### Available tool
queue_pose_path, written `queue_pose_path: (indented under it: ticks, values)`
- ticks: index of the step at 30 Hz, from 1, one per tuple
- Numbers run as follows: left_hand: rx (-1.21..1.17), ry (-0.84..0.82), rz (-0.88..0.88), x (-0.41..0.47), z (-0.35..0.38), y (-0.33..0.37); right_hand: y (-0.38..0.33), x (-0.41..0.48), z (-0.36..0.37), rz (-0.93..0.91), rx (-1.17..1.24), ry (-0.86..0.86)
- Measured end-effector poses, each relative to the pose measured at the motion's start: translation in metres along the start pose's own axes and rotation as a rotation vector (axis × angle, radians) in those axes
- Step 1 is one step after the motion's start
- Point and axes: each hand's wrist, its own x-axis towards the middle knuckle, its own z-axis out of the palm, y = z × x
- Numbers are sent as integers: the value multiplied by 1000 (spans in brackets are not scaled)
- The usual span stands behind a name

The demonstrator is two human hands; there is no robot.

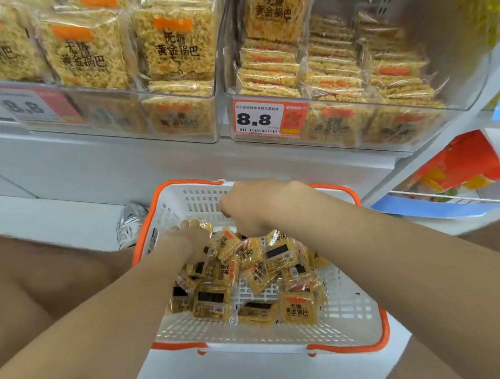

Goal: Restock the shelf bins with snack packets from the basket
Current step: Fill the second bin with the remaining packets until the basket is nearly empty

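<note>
A white basket with an orange rim (380, 336) stands on the floor below the shelf and holds several yellow snack packets (297, 308) in a loose pile. My left hand (191, 238) reaches into the left side of the pile and grips a packet (202, 224) at its fingertips. My right hand (253, 207) hovers over the far end of the pile, fingers curled down round the top of another packet (227, 242). Above, two clear shelf bins, the left bin (178, 136) and the right bin (412, 143), hold the same packets.
A price tag reading 8.8 (267, 119) hangs on the right bin's front. A lower bin with orange bags (456, 170) juts out at the right. A grey shoe (130, 225) is left of the basket, and my knees flank it.
</note>
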Motion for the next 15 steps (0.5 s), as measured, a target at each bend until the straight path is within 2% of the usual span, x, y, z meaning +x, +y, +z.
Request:
queue_pose_path:
  ticks: [3, 9, 15]
  values:
    - [-37, 67, 62, -2, 2, 5, 0, -2, -2, 1, -3, 26]
    - [-272, 90, 167, -16, -2, 9, 1, -9, 2, 4, -5, 18]
    - [-624, 141, 238, -42, -37, 13, 16, -24, -12, 34, 57, 38]
